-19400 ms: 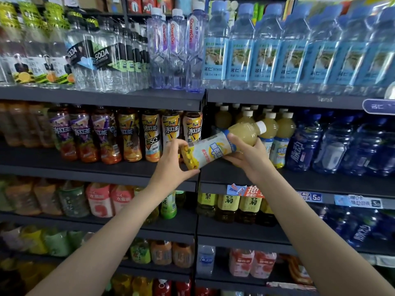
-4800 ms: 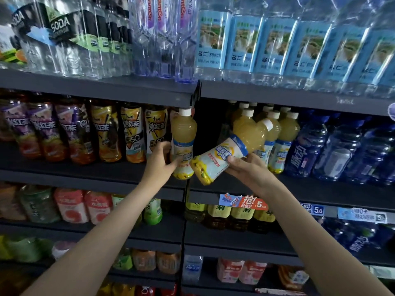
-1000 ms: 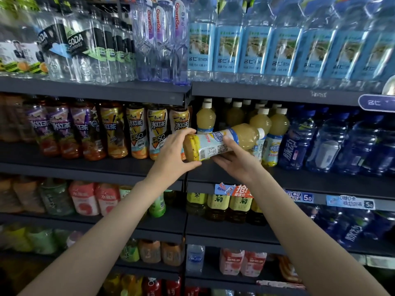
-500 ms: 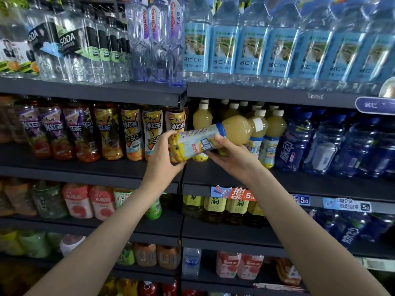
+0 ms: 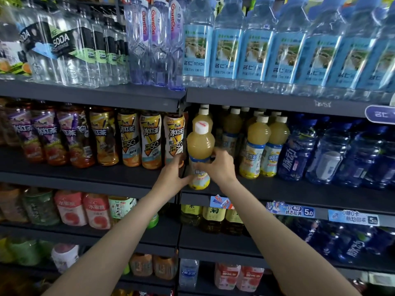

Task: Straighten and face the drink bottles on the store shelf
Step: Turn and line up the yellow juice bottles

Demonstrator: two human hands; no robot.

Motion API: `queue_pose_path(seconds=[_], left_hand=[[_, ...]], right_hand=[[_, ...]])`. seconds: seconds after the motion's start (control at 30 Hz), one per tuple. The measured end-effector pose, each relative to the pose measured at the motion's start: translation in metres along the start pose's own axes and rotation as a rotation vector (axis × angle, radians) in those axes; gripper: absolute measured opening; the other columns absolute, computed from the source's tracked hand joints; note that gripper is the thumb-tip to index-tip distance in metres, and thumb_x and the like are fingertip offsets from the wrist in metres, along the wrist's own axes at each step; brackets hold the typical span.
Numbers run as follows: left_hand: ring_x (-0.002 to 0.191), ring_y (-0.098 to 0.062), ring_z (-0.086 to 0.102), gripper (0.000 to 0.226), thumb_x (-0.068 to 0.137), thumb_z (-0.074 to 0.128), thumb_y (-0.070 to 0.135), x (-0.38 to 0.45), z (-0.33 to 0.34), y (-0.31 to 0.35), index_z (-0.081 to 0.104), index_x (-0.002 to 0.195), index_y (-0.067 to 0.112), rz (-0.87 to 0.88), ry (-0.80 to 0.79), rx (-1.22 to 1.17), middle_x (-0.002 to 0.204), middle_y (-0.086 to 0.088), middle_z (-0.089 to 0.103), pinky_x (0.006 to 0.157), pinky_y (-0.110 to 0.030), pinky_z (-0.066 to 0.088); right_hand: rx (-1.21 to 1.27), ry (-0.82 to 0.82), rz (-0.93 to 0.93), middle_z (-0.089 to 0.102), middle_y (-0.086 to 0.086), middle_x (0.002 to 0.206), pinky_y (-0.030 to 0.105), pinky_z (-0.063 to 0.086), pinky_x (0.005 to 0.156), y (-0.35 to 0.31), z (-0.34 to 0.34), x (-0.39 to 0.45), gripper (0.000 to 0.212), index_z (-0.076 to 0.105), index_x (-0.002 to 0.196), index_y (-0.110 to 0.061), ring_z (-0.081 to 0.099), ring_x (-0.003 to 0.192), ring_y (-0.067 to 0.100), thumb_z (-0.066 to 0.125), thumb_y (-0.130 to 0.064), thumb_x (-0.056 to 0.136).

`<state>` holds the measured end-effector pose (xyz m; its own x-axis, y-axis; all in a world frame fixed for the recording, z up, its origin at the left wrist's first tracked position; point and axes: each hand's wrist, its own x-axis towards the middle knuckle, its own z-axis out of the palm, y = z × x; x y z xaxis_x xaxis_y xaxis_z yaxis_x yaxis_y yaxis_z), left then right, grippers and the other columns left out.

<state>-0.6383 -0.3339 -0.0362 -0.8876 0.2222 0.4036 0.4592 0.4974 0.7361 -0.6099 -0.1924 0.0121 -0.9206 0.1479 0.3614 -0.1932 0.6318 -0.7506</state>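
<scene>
A yellow juice bottle (image 5: 200,146) with a white cap stands upright at the left end of the middle shelf (image 5: 299,193), just right of the shelf divider. Both hands hold its labelled lower half. My left hand (image 5: 172,178) grips it from the left, and my right hand (image 5: 218,165) wraps it from the right. Another of the same bottles stands directly behind it. More yellow juice bottles (image 5: 265,146) stand in rows to the right, with a gap between them and the held one.
Iced tea bottles (image 5: 149,139) fill the shelf to the left of the divider. Blue drink bottles (image 5: 320,152) stand right of the juice. Water and soda bottles (image 5: 226,45) line the shelf above. Price tags (image 5: 292,210) hang on the shelf edge below.
The juice bottle went from lying tilted on its side in both hands to standing upright on the shelf. Both hands moved inward with it and still hold it.
</scene>
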Motion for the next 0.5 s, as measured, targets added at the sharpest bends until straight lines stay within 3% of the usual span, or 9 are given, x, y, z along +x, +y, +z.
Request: queue_pose_path(seconds=[0.17,0.3,0.4,0.5], left_hand=[[0.106,-0.016,0.054,0.047,0.081,0.071,0.014,0.025,0.022,0.007,0.047,0.12,0.006,-0.084,0.024,-0.027,0.113,-0.003,0.057,0.084,-0.028,0.043],[0.106,-0.023,0.055,0.033,0.083,0.065,0.004,0.038,0.036,0.005,0.049,0.111,0.001,-0.101,0.122,-0.031,0.105,-0.006,0.055,0.083,-0.027,0.043],[0.109,-0.019,0.054,0.041,0.083,0.069,0.015,0.051,0.036,-0.002,0.049,0.118,0.003,-0.117,0.113,-0.012,0.113,-0.006,0.057,0.085,-0.029,0.044],[0.113,-0.025,0.055,0.053,0.08,0.073,0.027,0.067,0.031,-0.012,0.049,0.123,0.006,-0.142,0.044,0.05,0.121,-0.01,0.059,0.09,-0.034,0.045]], right_hand=[[-0.007,0.024,0.137,0.063,0.013,0.109,0.03,0.041,0.067,0.002,0.017,0.027,0.05,0.059,0.11,-0.002,0.061,0.101,0.029,0.077,-0.035,0.077],[0.03,0.02,0.124,0.062,0.014,0.112,0.028,0.042,0.07,0.014,0.027,0.045,0.054,0.057,0.113,-0.001,0.059,0.104,0.028,0.076,-0.037,0.077],[0.05,-0.04,0.134,0.062,0.01,0.117,0.021,0.045,0.077,0.035,0.025,0.055,0.052,0.056,0.122,-0.004,0.059,0.107,0.025,0.075,-0.026,0.08],[0.083,-0.014,0.247,0.059,0.014,0.124,0.034,0.049,0.093,0.061,0.016,0.063,0.056,0.053,0.128,-0.002,0.057,0.112,0.028,0.074,-0.026,0.081]])
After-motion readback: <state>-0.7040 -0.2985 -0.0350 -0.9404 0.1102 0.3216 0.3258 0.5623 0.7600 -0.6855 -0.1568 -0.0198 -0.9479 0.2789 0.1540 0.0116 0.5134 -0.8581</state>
